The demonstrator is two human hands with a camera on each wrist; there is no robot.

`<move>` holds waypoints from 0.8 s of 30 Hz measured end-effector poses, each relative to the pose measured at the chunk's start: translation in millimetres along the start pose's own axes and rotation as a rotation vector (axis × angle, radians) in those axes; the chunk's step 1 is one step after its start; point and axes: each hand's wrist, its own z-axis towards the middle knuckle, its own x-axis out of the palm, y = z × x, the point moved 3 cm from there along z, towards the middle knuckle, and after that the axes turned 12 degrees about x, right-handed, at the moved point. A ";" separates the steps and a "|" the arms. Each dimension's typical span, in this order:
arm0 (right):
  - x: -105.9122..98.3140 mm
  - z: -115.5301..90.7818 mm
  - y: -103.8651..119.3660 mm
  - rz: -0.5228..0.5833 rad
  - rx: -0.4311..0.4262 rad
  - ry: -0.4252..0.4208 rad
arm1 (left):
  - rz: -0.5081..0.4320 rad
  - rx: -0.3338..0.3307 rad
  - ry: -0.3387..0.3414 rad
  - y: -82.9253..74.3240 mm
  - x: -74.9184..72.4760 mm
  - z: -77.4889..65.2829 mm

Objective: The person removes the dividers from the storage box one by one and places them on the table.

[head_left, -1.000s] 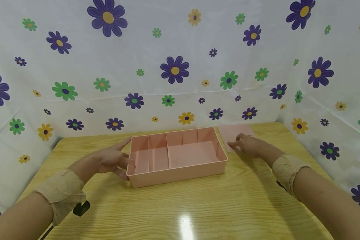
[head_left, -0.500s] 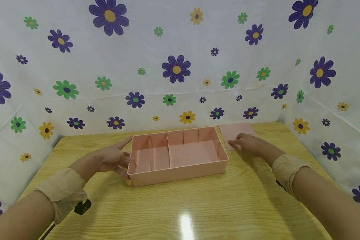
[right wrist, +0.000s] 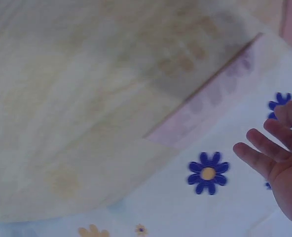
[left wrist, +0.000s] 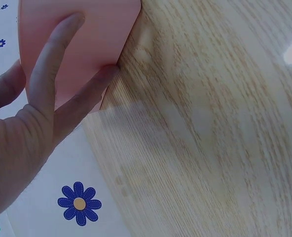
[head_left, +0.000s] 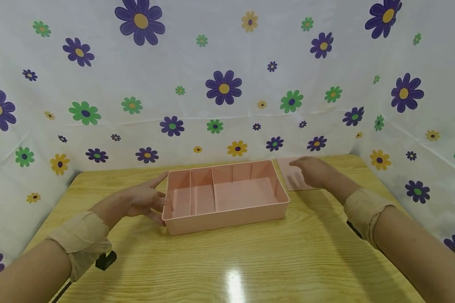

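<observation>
A pink divided box stands on the table, with narrow compartments at its left and a wide one at its right. My left hand is spread against the box's left end. In the left wrist view, its nearly straight fingers touch the pink wall. Behind the box's right end, a thin flat pink panel lies on the table. Above this panel hovers my right hand, holding nothing, and its shadow falls on the panel. The right wrist view shows the loosely bent fingers apart from the panel.
The wood-grain table reaches back to a white cloth printed with flowers, which also hangs at both sides. A strip of glare lies near the front of the table.
My right hand has lifted off the pink panel and moved slightly back and to the right; the panel now lies apart from its fingers. The left hand has stayed at the box.
</observation>
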 end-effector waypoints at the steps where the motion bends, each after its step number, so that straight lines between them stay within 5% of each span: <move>1: -7.3 2.6 5.8 0.014 0.026 -0.012 | 0.001 0.001 0.001 -0.3 0.1 -0.4; 6: -41.7 11.7 54.8 0.123 0.087 -0.088 | 0.005 -0.001 -0.002 -0.9 0.1 -1.4; 10: -45.9 14.7 107.7 0.315 0.067 -0.106 | 0.012 -0.008 -0.014 -1.0 0.0 -1.1; 18: -3.6 18.3 198.2 0.776 0.260 0.331 | 0.000 -0.017 -0.020 1.7 0.5 -3.1; 24: 17.3 25.9 222.5 0.796 0.354 0.433 | 0.002 0.011 -0.001 -0.4 0.2 -2.0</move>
